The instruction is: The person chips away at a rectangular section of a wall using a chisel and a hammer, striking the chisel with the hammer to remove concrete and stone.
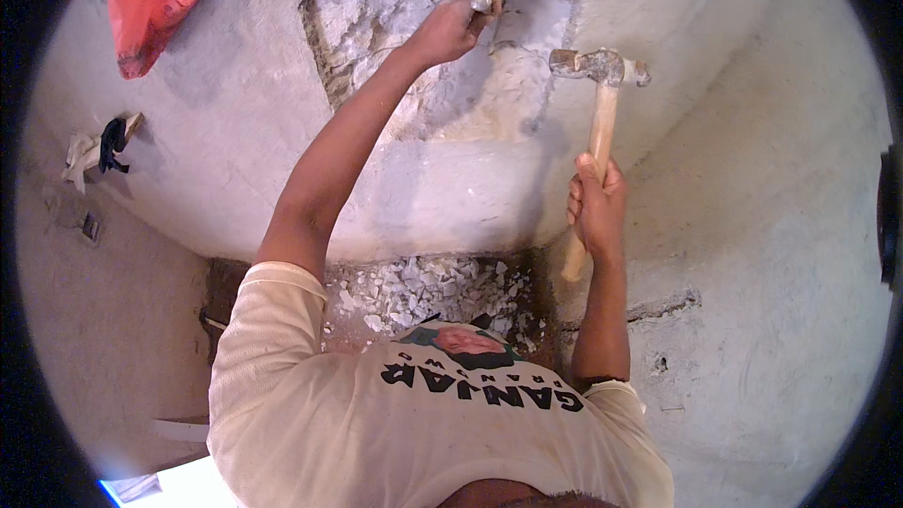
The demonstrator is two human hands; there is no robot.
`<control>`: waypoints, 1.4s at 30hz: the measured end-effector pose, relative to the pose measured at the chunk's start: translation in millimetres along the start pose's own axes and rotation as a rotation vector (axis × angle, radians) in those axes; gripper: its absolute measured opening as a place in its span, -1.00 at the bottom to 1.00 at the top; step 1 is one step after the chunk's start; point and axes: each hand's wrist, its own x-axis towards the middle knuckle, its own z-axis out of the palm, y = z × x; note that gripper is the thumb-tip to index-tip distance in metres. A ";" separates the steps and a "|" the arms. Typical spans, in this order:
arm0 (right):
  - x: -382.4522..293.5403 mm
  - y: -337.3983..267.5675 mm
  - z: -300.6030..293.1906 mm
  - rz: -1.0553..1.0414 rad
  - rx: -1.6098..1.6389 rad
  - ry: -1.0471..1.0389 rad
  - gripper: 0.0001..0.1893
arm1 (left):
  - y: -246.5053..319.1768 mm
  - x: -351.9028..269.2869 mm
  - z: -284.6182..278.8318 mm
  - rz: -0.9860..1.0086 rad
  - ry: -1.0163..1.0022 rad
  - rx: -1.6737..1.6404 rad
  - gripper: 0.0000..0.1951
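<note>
My left hand [446, 29] grips a metal chisel [482, 3]; its round butt end shows, and its tip is hidden behind the fingers. Around that hand lies a roughly four-sided patch of chipped wall [423, 102], with the plaster broken away to a rough, pale surface. To the lower right, my right hand [598, 204] is closed around the wooden handle of a hammer [604, 113]. The hammer's steel head, smeared with pale dust, is up beside the right edge of the chipped patch, apart from the chisel.
White plaster rubble [423, 289] lies on the floor at the wall's foot. A red plastic bag [159, 7] hangs upper left. Below it, dark and white cloth strips [106, 148] hang by a wooden piece. Walls stand close on both sides; the right one has a crack [663, 306].
</note>
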 end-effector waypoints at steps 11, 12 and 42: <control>0.6 -94.7 20.6 -0.815 -0.052 0.159 -0.73 | -3.5 28.6 3.1 0.101 -0.185 0.063 -0.81; 7.4 -93.9 22.5 -0.858 -0.157 0.216 -0.73 | -3.8 30.4 2.0 0.091 -0.199 0.057 -0.80; 25.6 -101.0 11.8 -0.461 -0.457 0.127 -0.60 | -22.5 30.7 16.1 0.095 -0.067 -0.012 -0.77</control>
